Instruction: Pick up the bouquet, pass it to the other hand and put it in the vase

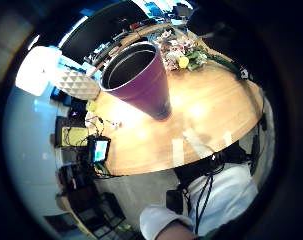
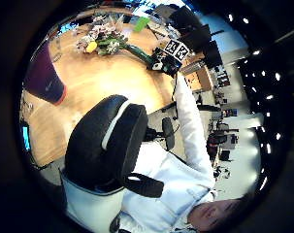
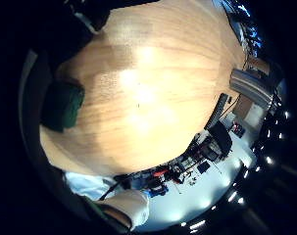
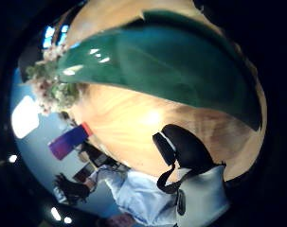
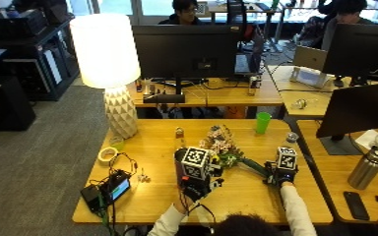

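Sitting at the near edge of the light wooden counter (image 5: pixel 254 196), a person in a white sleeve has both black-gloved hands out over it. Left hand (image 5: pixel 199 187) hovers mid-counter, just in front of the purple tapered vase (image 1: pixel 141 80); whether its fingers are curled or straight cannot be told. The vase stands upright on the counter, mouth open, mostly hidden behind that hand in the outside view. Right hand (image 5: pixel 279 176) is down at the dark green wrapped stem end (image 4: pixel 162 71) of the bouquet of pale pink and white flowers (image 5: pixel 220 143); the wrap fills the right thumb side palm view, so it is close to the palm, but a grip cannot be told. Bouquet lies flat on the counter, flower heads pointing away towards the far edge, stems running back to the right hand, just beside the vase.

Left part of the counter: small black device with a lit screen (image 5: pixel 118 189) plus cables, roll of tape (image 5: pixel 108 154), white lamp with a faceted base (image 5: pixel 120 115). Far edge: green plastic cup (image 5: pixel 262 122). Beyond: another wooden desk with a black monitor (image 5: pixel 182 51), grey carpet floor (image 5: pixel 32 162), more desks and monitors to the right, a steel bottle (image 5: pixel 366 168).
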{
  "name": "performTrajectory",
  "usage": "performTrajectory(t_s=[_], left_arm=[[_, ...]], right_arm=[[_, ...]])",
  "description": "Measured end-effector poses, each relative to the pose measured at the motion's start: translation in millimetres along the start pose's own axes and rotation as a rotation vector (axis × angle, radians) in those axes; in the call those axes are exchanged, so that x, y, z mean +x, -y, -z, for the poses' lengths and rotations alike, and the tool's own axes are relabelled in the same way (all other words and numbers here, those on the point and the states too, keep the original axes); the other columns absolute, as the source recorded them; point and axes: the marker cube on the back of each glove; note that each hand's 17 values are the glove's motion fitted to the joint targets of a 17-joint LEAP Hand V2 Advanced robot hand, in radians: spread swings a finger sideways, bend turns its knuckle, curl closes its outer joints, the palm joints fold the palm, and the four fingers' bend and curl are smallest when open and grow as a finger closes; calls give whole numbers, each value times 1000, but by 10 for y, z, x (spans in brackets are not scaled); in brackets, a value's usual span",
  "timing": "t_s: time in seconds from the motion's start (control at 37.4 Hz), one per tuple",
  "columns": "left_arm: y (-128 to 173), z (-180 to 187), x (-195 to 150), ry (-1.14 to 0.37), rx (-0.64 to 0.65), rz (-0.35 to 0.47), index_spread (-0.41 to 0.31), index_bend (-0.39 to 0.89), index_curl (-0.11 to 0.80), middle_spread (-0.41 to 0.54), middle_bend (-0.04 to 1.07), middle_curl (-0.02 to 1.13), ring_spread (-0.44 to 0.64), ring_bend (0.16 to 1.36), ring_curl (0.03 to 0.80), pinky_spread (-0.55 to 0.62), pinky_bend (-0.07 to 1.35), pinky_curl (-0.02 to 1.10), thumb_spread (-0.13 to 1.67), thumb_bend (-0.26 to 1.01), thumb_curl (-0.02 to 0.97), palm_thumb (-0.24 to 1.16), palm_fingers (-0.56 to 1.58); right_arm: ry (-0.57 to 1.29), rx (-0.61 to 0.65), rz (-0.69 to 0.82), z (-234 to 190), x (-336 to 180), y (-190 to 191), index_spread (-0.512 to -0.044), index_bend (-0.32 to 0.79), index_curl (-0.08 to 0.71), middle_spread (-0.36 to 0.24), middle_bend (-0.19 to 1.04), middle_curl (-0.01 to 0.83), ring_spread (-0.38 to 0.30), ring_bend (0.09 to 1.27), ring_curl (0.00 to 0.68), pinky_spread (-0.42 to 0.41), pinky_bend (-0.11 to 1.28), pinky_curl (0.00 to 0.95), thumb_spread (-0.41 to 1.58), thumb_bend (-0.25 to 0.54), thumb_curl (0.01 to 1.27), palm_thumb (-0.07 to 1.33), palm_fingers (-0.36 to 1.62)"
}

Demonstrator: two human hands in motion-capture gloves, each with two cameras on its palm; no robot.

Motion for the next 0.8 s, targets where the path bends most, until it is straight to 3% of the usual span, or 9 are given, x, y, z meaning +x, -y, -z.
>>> performTrajectory(t_s=[0.13,0.27,0.35,0.37,0.45,0.48,0.53,0.7,0.8], left_arm=[[-53,69,-21,-23,-22,24,-32,159,301,205,170,233,275,633,281,350,505,331,1121,-18,231,122,210],[-24,46,-64,-18,-26,24,-33,167,309,203,168,240,275,623,280,351,495,330,1124,-18,233,127,220],[-38,56,-74,-14,-45,37,-34,163,312,202,165,242,275,620,279,350,495,332,1124,-17,236,133,223],[-43,63,-71,-17,-51,37,-34,161,313,201,168,245,275,618,279,350,493,332,1124,-17,236,133,224],[-36,74,-78,-26,-65,38,-39,166,317,199,166,246,276,612,278,347,491,333,1124,-18,238,134,230],[-26,72,-84,-32,-70,38,-37,160,317,198,166,247,276,612,279,348,491,333,1124,-18,238,135,229],[-4,73,-95,-48,-79,37,-41,166,320,193,164,248,274,611,279,341,485,332,1125,-19,239,135,238],[98,99,-115,-95,-30,29,-45,171,328,188,154,247,266,606,278,328,487,334,1125,-19,240,135,260],[214,105,-116,-127,16,27,-52,184,337,186,148,244,255,597,277,306,491,337,1120,-26,238,111,283]], right_arm=[[4,89,0,-41,-75,7,-297,239,238,-68,370,386,-73,477,294,161,500,288,972,4,310,618,605],[-11,152,30,27,-173,-8,-262,438,320,-108,378,408,-135,396,279,23,415,267,1004,107,347,841,929],[-31,144,15,64,-171,-18,-243,418,349,-126,450,444,-168,370,296,-44,412,285,1029,134,355,911,1052],[-33,130,8,66,-167,-23,-239,333,334,-129,472,452,-182,473,333,-101,440,297,1038,143,357,931,1218],[-37,147,-9,80,-158,-21,-227,233,348,-139,510,477,-203,608,388,-183,487,329,1053,137,353,949,1374],[-36,200,-8,100,-160,-7,-225,245,364,-141,509,480,-204,567,374,-193,492,335,1054,138,355,959,1307],[-32,364,-5,164,-169,26,-222,183,362,-150,536,499,-205,728,435,-215,559,367,1067,122,346,950,1454],[149,687,29,331,-235,30,-218,364,431,-159,693,565,-201,857,505,-232,618,421,1018,-21,304,789,1582],[545,779,349,524,-619,-125,-212,467,482,-162,753,593,-197,909,534,-230,664,450,1010,-20,306,794,1540]])
